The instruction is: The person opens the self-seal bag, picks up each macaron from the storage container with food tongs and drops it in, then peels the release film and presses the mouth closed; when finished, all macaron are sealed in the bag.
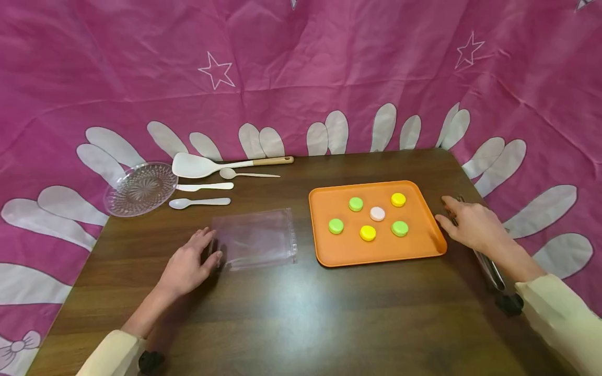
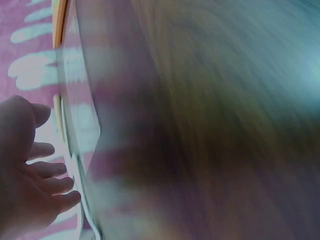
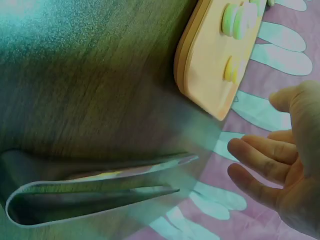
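My left hand (image 1: 188,265) hovers at the left edge of a flat clear plastic bag (image 1: 256,237), its fingers loosely bent with nothing in them. In the left wrist view the same hand (image 2: 30,170) shows bare, spread fingers. To the right, my right hand (image 1: 475,224) hangs over metal tongs (image 1: 491,271) beside an orange tray (image 1: 425,244). The right wrist view shows these U-shaped tongs (image 3: 125,172) apart from relaxed fingers (image 3: 260,160). On the tray lie three green macarons (image 1: 400,228), two yellow macarons (image 1: 368,233) and one pale pink macaron (image 1: 377,213).
A clear patterned plate (image 1: 141,189) stands at the table's back left corner. Beside it lie a white spatula with a wooden handle (image 1: 273,161), a beige spoon (image 1: 228,173), a white knife (image 1: 207,186) and a white spoon (image 1: 202,202). A pink curtain (image 1: 301,62) borders the table.
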Action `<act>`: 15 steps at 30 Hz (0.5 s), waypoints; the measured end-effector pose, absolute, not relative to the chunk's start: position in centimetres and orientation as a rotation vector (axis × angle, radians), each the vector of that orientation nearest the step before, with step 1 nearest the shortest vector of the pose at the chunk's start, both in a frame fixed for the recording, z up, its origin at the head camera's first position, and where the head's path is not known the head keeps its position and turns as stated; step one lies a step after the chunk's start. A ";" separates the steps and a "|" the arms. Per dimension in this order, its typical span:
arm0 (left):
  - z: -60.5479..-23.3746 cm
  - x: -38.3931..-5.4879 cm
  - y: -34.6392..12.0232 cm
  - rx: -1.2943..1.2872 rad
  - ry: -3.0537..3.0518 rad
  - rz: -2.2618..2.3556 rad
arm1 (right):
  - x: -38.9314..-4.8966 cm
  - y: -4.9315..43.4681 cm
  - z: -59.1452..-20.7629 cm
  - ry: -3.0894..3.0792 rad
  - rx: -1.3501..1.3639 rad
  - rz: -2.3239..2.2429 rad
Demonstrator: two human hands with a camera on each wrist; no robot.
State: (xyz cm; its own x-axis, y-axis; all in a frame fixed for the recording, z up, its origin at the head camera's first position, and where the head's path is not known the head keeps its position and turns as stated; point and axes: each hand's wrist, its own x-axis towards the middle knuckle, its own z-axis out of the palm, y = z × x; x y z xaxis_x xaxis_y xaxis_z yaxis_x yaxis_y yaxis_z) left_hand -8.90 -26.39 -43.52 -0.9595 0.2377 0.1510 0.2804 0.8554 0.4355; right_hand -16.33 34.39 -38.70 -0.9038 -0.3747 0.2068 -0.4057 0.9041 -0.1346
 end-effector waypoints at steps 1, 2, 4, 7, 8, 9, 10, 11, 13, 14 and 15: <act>-43.8 -9.2 -25.9 -0.425 -2.918 -0.722 | -16.2 34.1 -38.8 -2.871 0.606 0.280; -44.1 -9.5 -25.4 -0.437 -2.903 -0.728 | -16.1 33.7 -38.9 -2.846 0.622 0.297; -44.7 -10.0 -24.8 -0.455 -2.895 -0.738 | -15.8 32.3 -39.0 -2.794 0.682 0.351; -45.4 -10.8 -24.2 -0.493 -2.912 -0.753 | -15.6 28.7 -39.1 -2.731 0.797 0.412; -45.6 -11.1 -24.1 -0.508 -2.925 -0.757 | -15.6 27.3 -39.2 -2.720 0.842 0.436; -45.7 -11.3 -24.0 -0.526 -2.935 -0.759 | -15.7 25.9 -39.3 -2.709 0.890 0.456; -45.9 -11.6 -23.9 -0.544 -2.943 -0.759 | -15.7 24.5 -39.3 -2.700 0.938 0.466; -46.0 -11.8 -23.8 -0.559 -2.950 -0.761 | -15.8 23.2 -39.4 -2.693 0.989 0.475; -46.3 -12.2 -23.6 -0.591 -2.965 -0.756 | -16.0 20.7 -39.6 -2.683 1.087 0.485; -46.4 -12.5 -23.5 -0.606 -2.968 -0.752 | -16.1 19.6 -39.6 -2.676 1.137 0.491; -46.5 -12.7 -23.4 -0.618 -2.969 -0.748 | -16.1 18.7 -39.7 -2.673 1.174 0.487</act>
State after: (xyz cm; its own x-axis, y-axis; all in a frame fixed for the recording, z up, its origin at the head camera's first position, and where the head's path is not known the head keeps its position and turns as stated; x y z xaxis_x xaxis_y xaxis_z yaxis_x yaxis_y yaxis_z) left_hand -12.67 -23.37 -46.45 -0.9215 0.3720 0.1116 0.3804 0.8070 0.4518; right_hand -16.13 18.66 -39.70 -0.6712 -0.6809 0.2930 -0.7405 0.6341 -0.2227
